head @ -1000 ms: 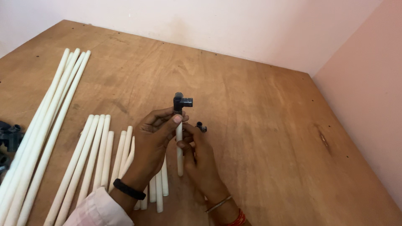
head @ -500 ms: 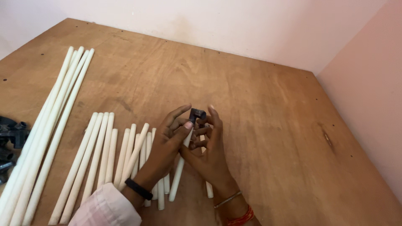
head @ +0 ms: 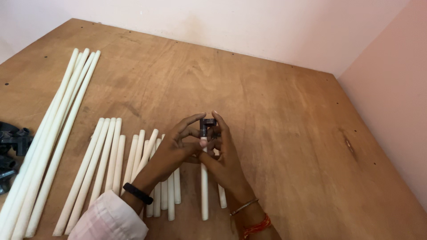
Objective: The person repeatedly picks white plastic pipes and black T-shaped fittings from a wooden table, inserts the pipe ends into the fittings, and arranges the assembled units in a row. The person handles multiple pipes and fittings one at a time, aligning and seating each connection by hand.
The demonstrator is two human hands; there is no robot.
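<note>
Your left hand point(head: 175, 149) and right hand point(head: 224, 153) meet mid-surface, both pinching the same white pipe point(head: 204, 186). A black connector point(head: 207, 124) sits on the pipe's far end, with fingertips of both hands closed around it. The pipe runs from the connector back toward you, its near end low over the wooden surface point(head: 275, 115); can't tell if it touches. Left grip: thumb and fingers pressed on the pipe just below the connector. Right grip: fingers wrapped on the connector's right side, thumb on the pipe. Short white pipes point(head: 155, 178) lie side by side under your left wrist, medium pipes point(head: 102, 164) further left, long pipes point(head: 58, 129) beyond those. More black fittings point(head: 13, 140) sit at the left edge.
</note>
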